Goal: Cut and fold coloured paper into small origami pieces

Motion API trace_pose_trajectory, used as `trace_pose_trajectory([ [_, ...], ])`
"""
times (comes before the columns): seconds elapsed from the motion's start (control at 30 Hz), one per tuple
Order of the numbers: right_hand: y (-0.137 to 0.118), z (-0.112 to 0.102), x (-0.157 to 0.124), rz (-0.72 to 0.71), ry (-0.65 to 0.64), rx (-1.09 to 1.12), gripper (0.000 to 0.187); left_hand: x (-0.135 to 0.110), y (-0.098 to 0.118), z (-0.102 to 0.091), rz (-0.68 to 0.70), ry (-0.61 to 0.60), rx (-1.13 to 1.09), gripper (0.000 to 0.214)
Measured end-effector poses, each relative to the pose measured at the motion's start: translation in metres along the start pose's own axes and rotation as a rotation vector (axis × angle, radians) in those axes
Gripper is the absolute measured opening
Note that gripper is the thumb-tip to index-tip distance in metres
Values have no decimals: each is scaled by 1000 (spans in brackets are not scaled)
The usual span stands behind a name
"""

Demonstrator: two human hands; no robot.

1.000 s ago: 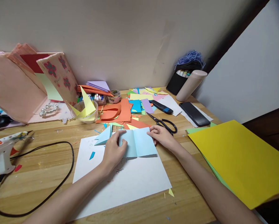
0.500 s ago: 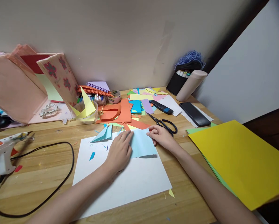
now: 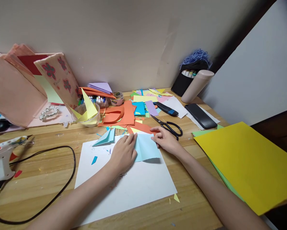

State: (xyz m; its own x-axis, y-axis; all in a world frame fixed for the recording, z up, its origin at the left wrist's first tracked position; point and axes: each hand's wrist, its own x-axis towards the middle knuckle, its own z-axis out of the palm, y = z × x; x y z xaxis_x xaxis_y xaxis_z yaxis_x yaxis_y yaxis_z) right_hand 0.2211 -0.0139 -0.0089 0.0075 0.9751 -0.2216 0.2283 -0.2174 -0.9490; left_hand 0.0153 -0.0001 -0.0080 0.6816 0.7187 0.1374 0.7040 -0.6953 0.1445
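A light blue sheet of paper [image 3: 144, 148], with a crease down it, lies over a larger white sheet [image 3: 143, 188]. My left hand [image 3: 124, 151] lies flat on the blue paper's left part, fingers stretched forward, and hides that side. At the upper right corner my right hand [image 3: 166, 140] pinches the paper's edge between thumb and fingers. The paper's lower right edge lifts off the white sheet. To the left of my left hand stand a folded light blue paper piece [image 3: 106, 138] and a small dark blue scrap [image 3: 94, 160].
Black-handled scissors [image 3: 173, 127] lie just beyond my right hand. Orange paper [image 3: 128, 115] and scraps cover the back. A glue gun [image 3: 4, 159] with its cable is at left; a yellow sheet [image 3: 249, 166] at right. A plastic bowl [image 3: 88, 121] holds yellow paper.
The right side of the light blue paper has tilted slightly, its lower right corner shifting a little left. Both hands stay nearly in place.
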Motion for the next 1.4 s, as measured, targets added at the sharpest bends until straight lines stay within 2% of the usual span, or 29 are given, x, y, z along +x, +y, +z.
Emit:
trace_pose_trajectory([
  [0.57, 9, 6, -13, -40, 76, 51, 34, 0, 0, 0, 3, 5, -21, 50],
  [0.73, 11, 5, -10, -94, 44, 20, 41, -2, -2, 1, -16, 59, -64, 48],
  [0.87, 11, 6, -4, -154, 100, -16, 39, -4, -3, 2, -23, 105, -124, 42],
  [1.0, 12, 7, 3, -205, 121, -71, 37, -6, -3, 3, 9, 75, -149, 43],
  [1.17, 13, 6, 3, -194, 119, -135, 33, -6, -2, 6, 12, 44, -124, 46],
  [1.4, 11, 8, 0, -150, 156, -137, 33, -6, -2, 8, 9, 60, -76, 46],
])
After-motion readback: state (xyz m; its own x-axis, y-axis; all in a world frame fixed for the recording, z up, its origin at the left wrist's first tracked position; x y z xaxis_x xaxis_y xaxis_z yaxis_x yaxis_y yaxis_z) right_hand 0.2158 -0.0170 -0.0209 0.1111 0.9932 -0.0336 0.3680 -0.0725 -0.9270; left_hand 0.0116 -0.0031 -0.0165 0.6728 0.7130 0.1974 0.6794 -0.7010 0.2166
